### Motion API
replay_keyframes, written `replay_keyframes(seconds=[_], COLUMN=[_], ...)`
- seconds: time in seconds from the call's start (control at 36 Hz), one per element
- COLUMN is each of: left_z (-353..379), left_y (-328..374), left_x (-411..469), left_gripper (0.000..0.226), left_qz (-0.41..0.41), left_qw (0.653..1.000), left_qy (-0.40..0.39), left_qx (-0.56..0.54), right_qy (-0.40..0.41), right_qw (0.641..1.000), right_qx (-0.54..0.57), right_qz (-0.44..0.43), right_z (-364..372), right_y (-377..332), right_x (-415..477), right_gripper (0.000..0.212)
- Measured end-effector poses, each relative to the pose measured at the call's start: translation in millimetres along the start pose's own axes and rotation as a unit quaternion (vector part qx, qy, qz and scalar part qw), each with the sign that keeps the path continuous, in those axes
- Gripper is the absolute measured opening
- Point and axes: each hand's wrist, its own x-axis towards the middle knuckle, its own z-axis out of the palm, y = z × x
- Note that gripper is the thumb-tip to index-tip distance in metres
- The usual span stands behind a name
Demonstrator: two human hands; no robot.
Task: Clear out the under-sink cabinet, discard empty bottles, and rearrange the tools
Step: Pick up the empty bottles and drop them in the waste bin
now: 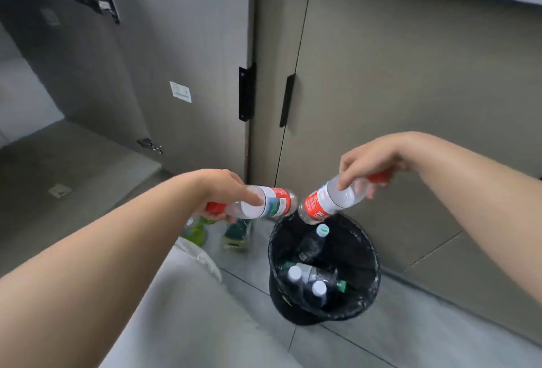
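While both arms reach forward, two red-capped clear bottles are held, one per hand. Left hand (225, 194) is closed around the left bottle (264, 203), lying level at 10 o'clock of the bin (366, 253). Right hand (369, 166) clasps the right bottle (328, 202) near its cap, base tilted down touching the bin's 12 o'clock rim. At least four bottles lie inside. Red-and-white labels are unreadable. Cabinet door (176, 59) stands open.
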Motion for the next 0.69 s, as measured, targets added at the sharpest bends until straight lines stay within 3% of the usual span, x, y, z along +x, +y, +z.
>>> replay_keyframes(seconds=[0.17, 0.31, 0.42, 0.69], left_z=[46, 53, 50, 48], left_y=[-6, -17, -21, -19], left_x=[19, 32, 38, 45], left_gripper=[0.041, 0.043, 0.05, 0.05], left_qz=[0.069, 0.068, 0.07, 0.065], left_qw=[0.994, 0.991, 0.99, 0.992], left_qy=[0.058, 0.079, 0.078, 0.088], left_qx=[-0.064, -0.087, -0.094, -0.069], right_qy=[-0.011, 0.017, 0.063, 0.169], right_qw=[0.997, 0.994, 0.989, 0.982], right_qx=[-0.045, -0.065, -0.113, -0.078], right_qz=[0.065, 0.087, 0.074, 0.044], right_z=[53, 122, 160, 209], right_y=[37, 46, 54, 79], right_x=[27, 66, 91, 138], right_gripper=[0.05, 0.039, 0.033, 0.039])
